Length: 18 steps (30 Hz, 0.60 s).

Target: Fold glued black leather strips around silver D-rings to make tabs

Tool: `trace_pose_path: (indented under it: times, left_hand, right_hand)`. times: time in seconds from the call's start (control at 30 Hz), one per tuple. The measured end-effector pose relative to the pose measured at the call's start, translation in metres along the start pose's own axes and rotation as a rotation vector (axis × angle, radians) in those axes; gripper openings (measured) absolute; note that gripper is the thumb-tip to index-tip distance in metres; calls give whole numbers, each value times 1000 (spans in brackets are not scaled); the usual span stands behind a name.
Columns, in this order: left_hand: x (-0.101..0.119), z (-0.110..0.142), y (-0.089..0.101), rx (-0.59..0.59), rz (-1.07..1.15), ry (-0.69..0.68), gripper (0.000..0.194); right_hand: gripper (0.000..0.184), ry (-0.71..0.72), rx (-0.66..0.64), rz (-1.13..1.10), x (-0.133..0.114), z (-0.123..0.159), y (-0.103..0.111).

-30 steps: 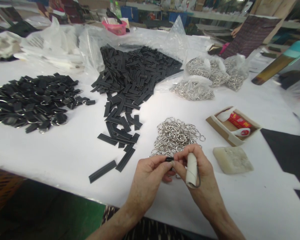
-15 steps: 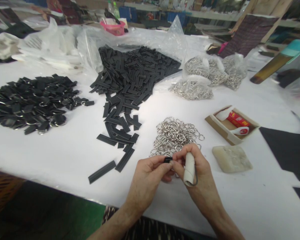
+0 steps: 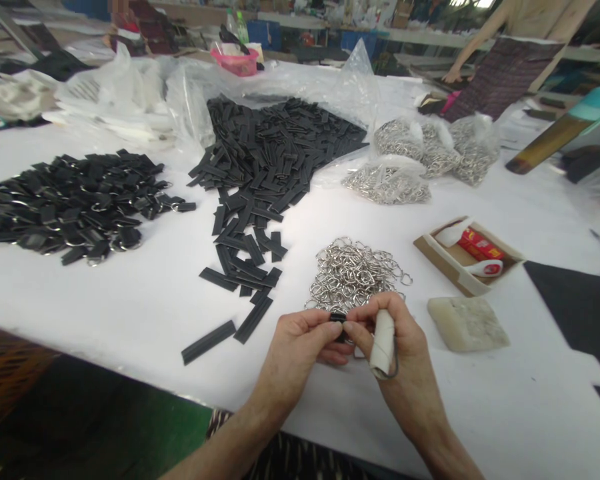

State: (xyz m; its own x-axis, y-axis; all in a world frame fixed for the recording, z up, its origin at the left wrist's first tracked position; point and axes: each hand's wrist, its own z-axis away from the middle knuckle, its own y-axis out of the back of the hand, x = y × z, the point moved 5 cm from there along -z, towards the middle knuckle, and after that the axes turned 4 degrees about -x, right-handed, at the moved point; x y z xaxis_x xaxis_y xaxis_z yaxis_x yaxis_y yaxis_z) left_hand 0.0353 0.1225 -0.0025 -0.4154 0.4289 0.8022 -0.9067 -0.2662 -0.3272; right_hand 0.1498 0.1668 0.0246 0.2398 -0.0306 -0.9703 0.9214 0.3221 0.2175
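My left hand (image 3: 300, 350) and my right hand (image 3: 395, 347) meet near the table's front edge, both pinching a small folded black strip (image 3: 337, 319). The thumb of my right hand wears a white wrap (image 3: 383, 343). Just behind the hands lies a loose heap of metal D-rings (image 3: 355, 272). To the left of them spreads a pile of flat black strips (image 3: 260, 173), with two loose strips (image 3: 230, 333) nearest the edge. At the far left sits a heap of black strips fitted with rings (image 3: 65, 207).
A pale wax-like block (image 3: 467, 323) lies right of my hands. Behind it is an open cardboard box (image 3: 463, 257) with red and white items. Clear bags of rings (image 3: 420, 160) sit further back. Black sheet material (image 3: 580, 307) covers the right. A person stands far back right.
My hands have stayed together on the black strip with only slight finger shifts. The view has shifted a little.
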Motion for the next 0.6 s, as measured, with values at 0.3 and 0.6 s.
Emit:
trace_pose_path:
  times: [0.3, 0.6]
  left_hand:
    - [-2, -5, 3, -16, 36, -4, 10]
    - [-1, -12, -5, -84, 125, 72, 12]
  right_hand:
    - [15, 63, 6, 35, -2, 4, 13]
    - [40, 155, 115, 118, -1, 13, 101]
